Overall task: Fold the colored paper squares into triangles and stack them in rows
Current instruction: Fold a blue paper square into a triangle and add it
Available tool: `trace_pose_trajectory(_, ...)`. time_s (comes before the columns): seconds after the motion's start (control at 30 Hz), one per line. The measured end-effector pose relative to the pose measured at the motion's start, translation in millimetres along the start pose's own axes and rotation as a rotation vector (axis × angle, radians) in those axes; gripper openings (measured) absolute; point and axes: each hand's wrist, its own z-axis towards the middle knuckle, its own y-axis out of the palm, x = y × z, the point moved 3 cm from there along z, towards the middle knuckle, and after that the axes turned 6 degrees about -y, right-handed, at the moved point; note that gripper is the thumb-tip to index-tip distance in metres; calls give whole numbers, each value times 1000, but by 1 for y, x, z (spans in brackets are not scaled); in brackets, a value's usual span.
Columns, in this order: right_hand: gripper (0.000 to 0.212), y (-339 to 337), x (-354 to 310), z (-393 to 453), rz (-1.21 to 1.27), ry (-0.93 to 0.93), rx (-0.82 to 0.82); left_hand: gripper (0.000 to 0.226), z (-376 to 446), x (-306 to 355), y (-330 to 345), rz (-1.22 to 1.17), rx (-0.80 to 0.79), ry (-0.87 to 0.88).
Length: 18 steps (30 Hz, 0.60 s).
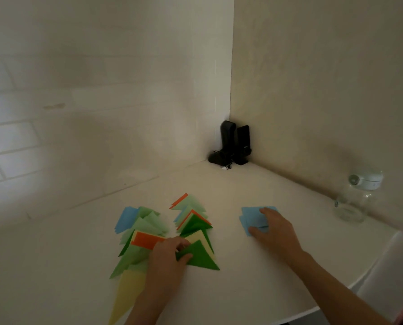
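Pinching the dark green triangle [201,256] with left hand [166,259] onto the right row's near end, right hand [272,228] resting flat on blue squares [252,218], probably lining up next fold.

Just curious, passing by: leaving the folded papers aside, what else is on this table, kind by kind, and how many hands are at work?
Hands: 2, the left hand on a dark green triangle, the right hand on the blue paper squares
Black devices in the corner: 2
Clear bottle: 1
Total: 5
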Motion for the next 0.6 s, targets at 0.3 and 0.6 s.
trace_pose_trajectory(0.3, 29, 9, 6, 2, -13, -21, 189, 24, 25, 10, 17, 103, 153, 14)
trace_pose_trajectory(0.6, 6, -9, -6, -16, -125, -178, 394, 16, -3, 33, 15, 8, 154, 218)
